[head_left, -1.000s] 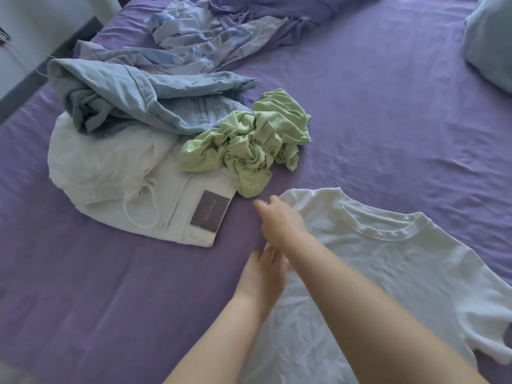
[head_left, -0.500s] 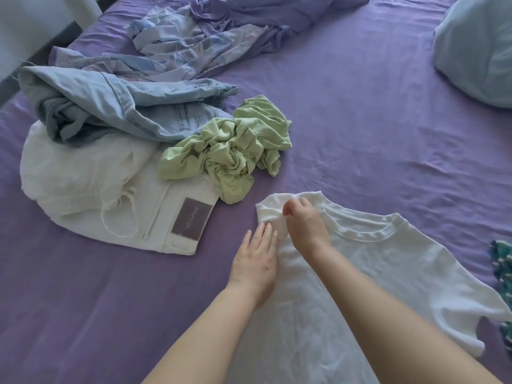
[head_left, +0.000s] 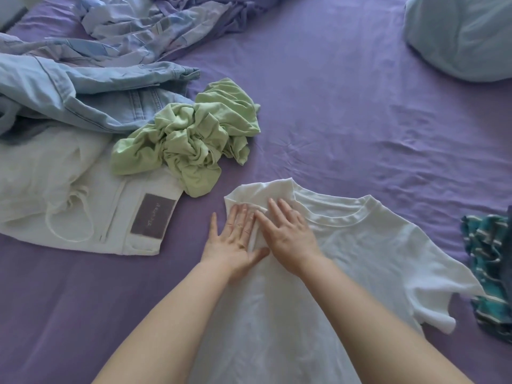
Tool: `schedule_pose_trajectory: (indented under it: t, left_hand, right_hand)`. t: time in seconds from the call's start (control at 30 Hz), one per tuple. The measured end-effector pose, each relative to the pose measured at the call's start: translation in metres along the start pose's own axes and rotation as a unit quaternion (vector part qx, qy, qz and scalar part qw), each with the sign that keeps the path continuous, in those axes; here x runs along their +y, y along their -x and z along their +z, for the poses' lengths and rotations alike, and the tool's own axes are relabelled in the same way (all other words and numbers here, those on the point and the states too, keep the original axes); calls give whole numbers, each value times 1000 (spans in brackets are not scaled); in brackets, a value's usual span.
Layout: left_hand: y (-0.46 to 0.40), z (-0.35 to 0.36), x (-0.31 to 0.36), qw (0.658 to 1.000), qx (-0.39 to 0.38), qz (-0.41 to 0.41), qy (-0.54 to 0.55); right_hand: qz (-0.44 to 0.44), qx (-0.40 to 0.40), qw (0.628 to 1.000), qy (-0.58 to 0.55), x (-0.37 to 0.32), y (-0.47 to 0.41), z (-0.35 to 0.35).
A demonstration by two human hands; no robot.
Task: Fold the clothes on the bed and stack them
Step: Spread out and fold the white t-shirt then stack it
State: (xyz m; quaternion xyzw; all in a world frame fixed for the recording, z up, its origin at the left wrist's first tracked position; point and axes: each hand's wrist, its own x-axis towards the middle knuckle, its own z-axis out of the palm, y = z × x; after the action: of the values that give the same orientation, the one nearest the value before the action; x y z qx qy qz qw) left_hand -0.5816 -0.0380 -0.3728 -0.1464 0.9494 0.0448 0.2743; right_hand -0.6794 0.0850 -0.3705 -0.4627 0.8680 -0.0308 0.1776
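A white T-shirt (head_left: 346, 250) lies spread on the purple bed (head_left: 346, 120), neck away from me, its left sleeve folded in over the shoulder. My left hand (head_left: 235, 236) lies flat with straight fingers on the folded left edge. My right hand (head_left: 288, 234) presses flat beside it on the folded sleeve. A crumpled green garment (head_left: 194, 134), white trousers with a grey label (head_left: 83, 206) and light blue jeans (head_left: 83, 92) make a heap at the left.
A patterned pale blue and lilac cloth (head_left: 144, 26) lies bunched at the back left. A light blue pillow (head_left: 465, 34) sits at the back right. A teal striped garment (head_left: 490, 261) lies at the right edge, next to the T-shirt's right sleeve.
My right hand let go of the pinched sleeve and now lies flat on it. My left hand slid forward beside it. The view shifted right, showing more of the teal garment.
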Motion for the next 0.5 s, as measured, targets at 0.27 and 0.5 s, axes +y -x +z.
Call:
schedule_pose_trajectory:
  t: [0.27,0.5]
  left_hand:
    - [25,-27,49,998,26,-33,-52]
    - [57,-25,168,978,-2,206,-37]
  right_hand:
    - [62,-54,997,10,43,78,-12]
    - [167,-118,979,25,117,173,-21]
